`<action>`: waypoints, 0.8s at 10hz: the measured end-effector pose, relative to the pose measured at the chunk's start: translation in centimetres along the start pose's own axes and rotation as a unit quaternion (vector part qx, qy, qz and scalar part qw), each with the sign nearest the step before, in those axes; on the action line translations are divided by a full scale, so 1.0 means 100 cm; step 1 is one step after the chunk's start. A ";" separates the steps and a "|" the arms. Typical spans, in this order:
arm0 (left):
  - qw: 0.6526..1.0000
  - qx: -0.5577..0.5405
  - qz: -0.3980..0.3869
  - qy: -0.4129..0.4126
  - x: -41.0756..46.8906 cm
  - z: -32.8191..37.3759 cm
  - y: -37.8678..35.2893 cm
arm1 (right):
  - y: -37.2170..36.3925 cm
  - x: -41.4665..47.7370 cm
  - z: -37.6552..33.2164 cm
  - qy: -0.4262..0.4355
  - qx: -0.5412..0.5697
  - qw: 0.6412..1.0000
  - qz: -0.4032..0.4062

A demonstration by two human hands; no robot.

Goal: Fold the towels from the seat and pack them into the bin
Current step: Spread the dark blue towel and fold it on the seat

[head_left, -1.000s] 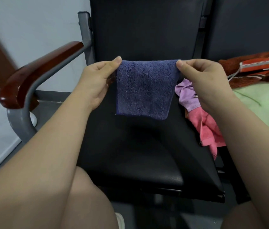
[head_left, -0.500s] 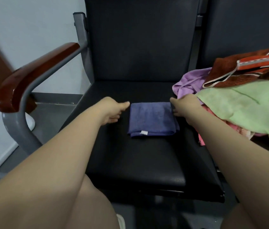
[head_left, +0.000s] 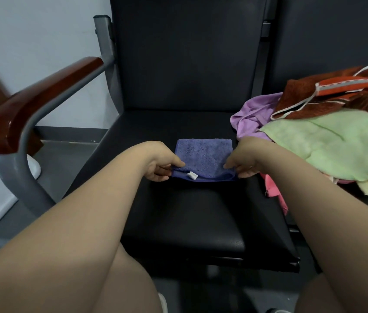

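The blue towel (head_left: 203, 155) lies folded on the middle of the black seat (head_left: 189, 213). The left hand (head_left: 161, 162) pinches its near left corner between thumb and fingers. The right hand (head_left: 245, 162) pinches the near right corner. Other towels (head_left: 327, 145) are piled at the seat's right side.

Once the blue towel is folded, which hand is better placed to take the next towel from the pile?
Right, probably. The right hand pinches the blue towel beside the pile of towels; the left hand pinches its opposite corner, farther off.
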State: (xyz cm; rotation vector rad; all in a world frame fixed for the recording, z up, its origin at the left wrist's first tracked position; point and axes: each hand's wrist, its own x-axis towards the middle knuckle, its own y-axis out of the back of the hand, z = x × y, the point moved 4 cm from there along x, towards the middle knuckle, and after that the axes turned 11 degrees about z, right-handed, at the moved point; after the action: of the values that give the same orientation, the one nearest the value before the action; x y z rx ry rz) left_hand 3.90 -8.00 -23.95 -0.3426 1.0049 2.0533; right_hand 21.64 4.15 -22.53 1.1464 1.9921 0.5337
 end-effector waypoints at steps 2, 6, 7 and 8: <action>0.988 -0.147 0.003 -0.043 -0.003 0.016 0.009 | 0.014 0.003 -0.018 0.042 0.186 0.981 0.039; 0.991 0.028 0.075 -0.104 0.012 0.014 -0.017 | -0.004 0.021 0.023 -0.085 0.004 0.996 0.014; 0.993 0.030 0.058 -0.096 0.009 0.015 -0.022 | -0.002 0.022 0.022 -0.077 -0.026 0.996 0.020; 0.996 0.031 0.050 -0.067 0.007 0.013 -0.023 | -0.003 0.019 0.023 -0.045 -0.031 0.998 0.031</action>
State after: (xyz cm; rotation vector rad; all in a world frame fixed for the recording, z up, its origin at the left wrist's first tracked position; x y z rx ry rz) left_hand 5.34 -5.79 -24.72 -0.1240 1.0183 2.0989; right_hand 22.64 5.62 -24.95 1.1759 1.8564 0.5625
